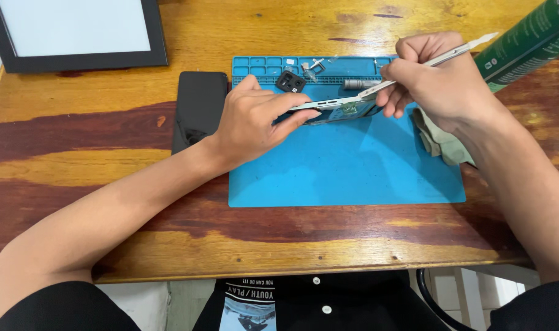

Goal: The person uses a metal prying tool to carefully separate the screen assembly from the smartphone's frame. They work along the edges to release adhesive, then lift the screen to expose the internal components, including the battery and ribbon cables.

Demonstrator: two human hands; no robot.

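Pinching phone frame (328,105) edge-up, long axis left-right: left hand (255,119) | right hand (436,76) grip pressed around spudger (439,58), tip seemingly inside.

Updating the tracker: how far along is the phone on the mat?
Done: black camera module lies apart in the blue mat's tray area. In hand: left hand tilts the opened phone on edge; right hand works a metal pry tool into it. Left: phone not closed.

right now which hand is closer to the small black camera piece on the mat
Left. The left hand sits just beside the black camera piece, nearly touching. The right hand is farther off to its right, holding a metal pry tool.
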